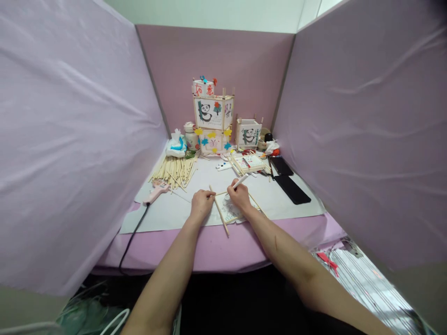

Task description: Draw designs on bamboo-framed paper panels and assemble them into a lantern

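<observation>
My right hand (pixel 240 195) is closed around a white marker pen (pixel 240 181), over a paper panel (pixel 230 210) edged with thin wooden sticks. Dark line drawing shows on the paper, partly hidden by that hand and forearm. At the panel's upper left corner, my left hand (pixel 202 204) has its fingers drawn together on the stick frame (pixel 221 213). The frame's left stick reaches past the paper at both ends. The panel lies flat on a white sheet (pixel 181 211) close to the table's front edge.
Left lie a pink glue gun (pixel 156 192) with a black cord and a pile of wooden sticks (pixel 177 171). Behind stand a tall panda lantern (pixel 212 114) and a smaller one (pixel 248 135). More framed panels (pixel 251 163) and a black phone (pixel 292 189) lie right.
</observation>
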The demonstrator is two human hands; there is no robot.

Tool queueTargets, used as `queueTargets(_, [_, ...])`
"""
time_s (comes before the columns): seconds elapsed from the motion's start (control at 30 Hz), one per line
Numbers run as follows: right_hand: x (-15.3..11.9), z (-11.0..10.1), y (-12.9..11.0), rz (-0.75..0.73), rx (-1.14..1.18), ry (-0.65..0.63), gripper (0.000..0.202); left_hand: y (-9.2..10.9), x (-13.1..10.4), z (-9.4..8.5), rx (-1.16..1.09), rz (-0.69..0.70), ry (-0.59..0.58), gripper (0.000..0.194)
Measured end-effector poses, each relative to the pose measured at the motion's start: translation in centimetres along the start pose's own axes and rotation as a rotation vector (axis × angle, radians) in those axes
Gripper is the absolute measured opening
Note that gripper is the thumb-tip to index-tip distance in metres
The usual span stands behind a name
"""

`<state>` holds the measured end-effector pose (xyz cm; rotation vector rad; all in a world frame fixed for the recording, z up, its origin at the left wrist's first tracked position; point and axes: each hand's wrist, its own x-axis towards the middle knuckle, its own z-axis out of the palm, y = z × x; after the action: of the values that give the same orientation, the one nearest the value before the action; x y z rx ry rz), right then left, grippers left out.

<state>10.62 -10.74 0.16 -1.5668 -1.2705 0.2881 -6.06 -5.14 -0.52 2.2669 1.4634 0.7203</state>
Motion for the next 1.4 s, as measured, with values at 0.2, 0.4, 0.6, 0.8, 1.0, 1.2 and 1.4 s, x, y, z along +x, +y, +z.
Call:
queueTargets(0.2, [1.8, -1.7, 0.3, -0.021, 0.016, -0.082, 0.016, 0.4, 0.3, -0.1, -0.005, -0.010, 0.007, 0.025])
queueTargets(0.4, [2.3, -1.2, 1.4, -0.034, 0.020, -0.126, 0.016, 1.4, 2.7, 0.1, -0.031, -0.005, -0.002, 0.022])
queueTargets(0.6, [1.7, -0.6, 1.2, -0.051, 0.027, -0.116, 0.019, 1.1, 3.4, 1.0, -0.056, 0.070, -0.019, 0.021])
queueTargets(0.8, [1.3, -0.7, 1.1, -0.045, 0.016, -0.131, 0.021, 0.1, 3.0, 1.5, -0.070, 0.136, -0.018, 0.020])
queueTargets(1.0, [1.1, -0.6, 0.8, -0.046, -0.001, -0.140, 0.021, 0.0, 2.9, 1.7, -0.084, 0.144, -0.005, 0.019])
queueTargets(1.2, [1.1, -0.6, 0.9, -0.054, -0.007, -0.135, 0.021, 0.0, 2.9, 1.8, -0.097, 0.148, 0.006, 0.018])
queueTargets(1.4, [1.1, -0.6, 1.3, -0.062, -0.004, -0.133, 0.021, -0.1, 3.0, 1.9, -0.109, 0.159, 0.014, 0.018])
